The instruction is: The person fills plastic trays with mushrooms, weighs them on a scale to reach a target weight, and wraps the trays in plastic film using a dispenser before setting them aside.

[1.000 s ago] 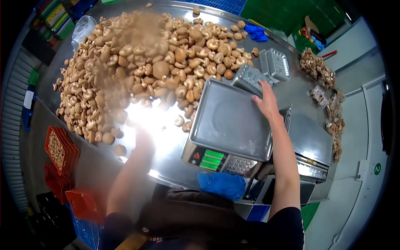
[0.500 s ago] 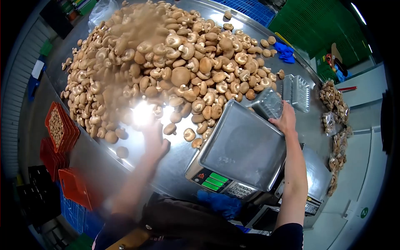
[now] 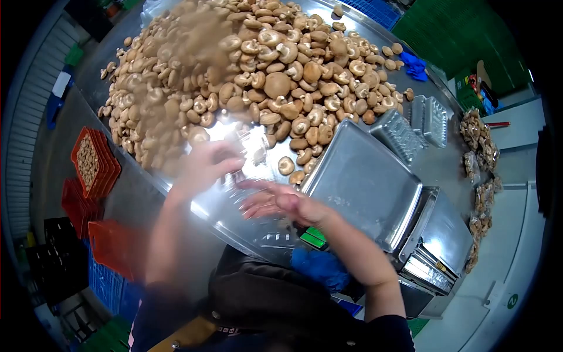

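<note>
Both hands meet over a clear plastic tray at the near edge of the mushroom heap.

The left hand (image 3: 202, 167) seems to pinch the clear tray (image 3: 246, 154) at frame centre; blur hides the fingers, so I cannot tell. The right hand (image 3: 275, 202) lies spread just below it, not gripping. Best steady the tray with both hands, judging by the blur. The mushrooms (image 3: 264, 70) fill the upper frame; the scale pan (image 3: 363, 182) sits right.

My shiny steel bench (image 3: 146, 193) carried a broad heap of brown mushrooms (image 3: 264, 64), a digital scale with a flat steel pan (image 3: 363, 182), clear plastic trays (image 3: 422, 117) beside it, and wrapped mushroom packs (image 3: 478, 138) along its far edge.
</note>
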The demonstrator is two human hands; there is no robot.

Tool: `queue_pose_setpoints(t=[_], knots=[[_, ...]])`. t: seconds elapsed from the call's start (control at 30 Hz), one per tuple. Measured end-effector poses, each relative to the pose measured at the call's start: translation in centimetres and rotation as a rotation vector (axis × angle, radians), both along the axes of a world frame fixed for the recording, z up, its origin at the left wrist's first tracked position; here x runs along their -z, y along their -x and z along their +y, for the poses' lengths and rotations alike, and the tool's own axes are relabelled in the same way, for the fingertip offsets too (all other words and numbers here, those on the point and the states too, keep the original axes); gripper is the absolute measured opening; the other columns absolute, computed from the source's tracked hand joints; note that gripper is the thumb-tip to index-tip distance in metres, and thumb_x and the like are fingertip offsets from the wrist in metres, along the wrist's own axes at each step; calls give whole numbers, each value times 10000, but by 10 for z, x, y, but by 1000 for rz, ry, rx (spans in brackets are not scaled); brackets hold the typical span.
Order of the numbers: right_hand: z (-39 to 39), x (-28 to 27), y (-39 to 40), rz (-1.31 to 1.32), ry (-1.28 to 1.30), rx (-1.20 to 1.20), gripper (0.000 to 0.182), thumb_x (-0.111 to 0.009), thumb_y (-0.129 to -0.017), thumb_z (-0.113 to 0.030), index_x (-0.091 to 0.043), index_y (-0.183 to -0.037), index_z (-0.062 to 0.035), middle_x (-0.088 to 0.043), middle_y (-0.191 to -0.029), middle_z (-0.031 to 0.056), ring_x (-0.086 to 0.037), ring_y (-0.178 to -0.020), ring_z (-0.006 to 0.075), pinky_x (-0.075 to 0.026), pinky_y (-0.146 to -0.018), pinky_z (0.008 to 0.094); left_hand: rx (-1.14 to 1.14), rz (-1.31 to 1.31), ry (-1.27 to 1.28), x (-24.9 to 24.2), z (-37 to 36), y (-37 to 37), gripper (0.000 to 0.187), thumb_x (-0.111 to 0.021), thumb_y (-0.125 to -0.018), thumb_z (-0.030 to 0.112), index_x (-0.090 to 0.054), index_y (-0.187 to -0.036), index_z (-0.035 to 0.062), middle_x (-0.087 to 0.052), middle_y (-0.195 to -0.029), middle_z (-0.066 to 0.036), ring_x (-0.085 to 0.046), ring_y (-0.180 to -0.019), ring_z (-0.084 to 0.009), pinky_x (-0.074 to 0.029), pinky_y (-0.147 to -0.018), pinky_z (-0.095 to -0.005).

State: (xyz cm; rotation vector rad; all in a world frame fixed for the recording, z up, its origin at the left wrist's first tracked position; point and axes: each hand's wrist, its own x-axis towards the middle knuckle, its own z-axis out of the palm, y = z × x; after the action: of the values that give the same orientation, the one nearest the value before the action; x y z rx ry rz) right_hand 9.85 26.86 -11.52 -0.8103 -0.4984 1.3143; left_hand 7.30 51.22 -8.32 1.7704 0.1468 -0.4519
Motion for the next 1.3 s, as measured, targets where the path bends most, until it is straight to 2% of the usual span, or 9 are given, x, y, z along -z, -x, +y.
queue_pose_setpoints(t=[0.03,0.1,0.33,0.4,0.53,0.77,1.0,1.2,1.3], knots=[[11,31,18,251,-136,52,886,-507,-865,-635,-268,-1458,-22,-514,-1294,219,-511,-1210,296,-365,-1067,418,-86,-116,56,15,6,10,138,-618,-907,138,-590,-913,2,-646,-657,-61,-622,-510,-125,-396,-379,-200],[17,43,37,710,-57,243,932,-457,-873,-674,-187,-1472,-14,-459,-1335,285,-521,-1206,366,-413,-1029,467,-213,-22,-94,55,38,34,158,-571,-936,152,-571,-922,-5,-642,-667,-74,-618,-488,-136,-371,-341,-206],[50,105,95,378,755,604,559,-393,-998,-168,-132,-1463,2,-608,-1037,254,-648,-699,275,-557,-592,343,-490,802,300,134,48,88,256,-414,-966,60,-421,-1205,-30,-646,-878,-206,-437,-403,-110,-311,-309,-203],[61,121,84,464,778,733,525,-341,-979,-63,-136,-1458,6,-625,-952,231,-614,-597,243,-540,-533,339,-23,186,-27,227,85,86,253,-410,-965,51,-423,-1206,-26,-653,-908,-220,-458,-423,-107,-330,-317,-206],[89,126,12,445,708,1049,498,-279,-912,30,-192,-1402,8,-613,-892,242,-619,-601,261,-553,-541,358,-604,614,291,134,40,-26,274,-406,-962,21,-394,-1233,-13,-663,-927,-232,-498,-462,-94,-347,-331,-186],[116,154,-97,256,716,1200,606,-239,-858,114,-178,-1430,-77,-548,-1008,242,-633,-600,279,-573,-515,354,-646,122,172,197,38,-122,230,-432,-918,12,-498,-1138,14,-517,-727,-59,-400,-433,-123,-303,-338,-243],[108,159,-53,174,631,1244,414,-250,-982,9,-228,-1387,-69,-546,-1090,247,-648,-647,330,-605,-514,395,-801,47,475,185,19,-68,314,-423,-937,24,-484,-1242,69,-590,-850,-94,-412,-382,-127,-310,-322,-266],[95,132,-5,191,561,1123,439,-285,-997,-22,-226,-1421,-115,-548,-1189,205,-666,-768,291,-598,-547,372,-895,87,390,131,10,-13,402,-361,-910,-37,-458,-1284,72,-592,-751,-86,-466,-368,-149,-287,-300,-248],[84,104,3,160,535,1048,427,-290,-1002,-38,-230,-1417,-114,-589,-1135,188,-671,-755,271,-600,-567,359,-684,-64,120,168,32,12,414,-378,-909,-33,-428,-1307,68,-586,-718,-91,-498,-382,-153,-278,-298,-241]])
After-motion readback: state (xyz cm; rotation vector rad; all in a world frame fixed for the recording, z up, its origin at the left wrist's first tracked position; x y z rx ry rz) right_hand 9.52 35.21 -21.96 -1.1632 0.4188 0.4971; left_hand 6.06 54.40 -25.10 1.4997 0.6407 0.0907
